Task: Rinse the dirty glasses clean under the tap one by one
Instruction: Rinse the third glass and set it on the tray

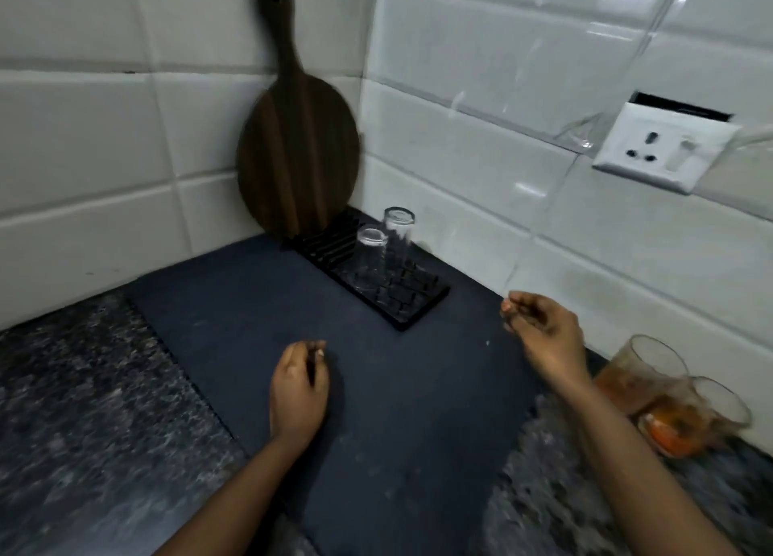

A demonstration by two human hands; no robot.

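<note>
Two clear glasses stand upside down on a black drying rack [412, 306] in the counter's corner: a shorter one [370, 258] in front and a taller one [399, 231] behind it. Two dirty glasses with orange-brown residue stand at the right edge, one [640, 371] nearer the wall and one [694, 417] nearer me. My left hand [299, 388] hovers over the dark mat with its fingers curled and nothing in it. My right hand [543, 329] is raised between the rack and the dirty glasses, fingers curled, also holding nothing. No tap is in view.
A dark mat [376, 388] covers the speckled granite counter [83, 409]. A round wooden board [299, 145] with a handle leans in the tiled corner behind the rack. A white wall socket [665, 149] sits on the right wall.
</note>
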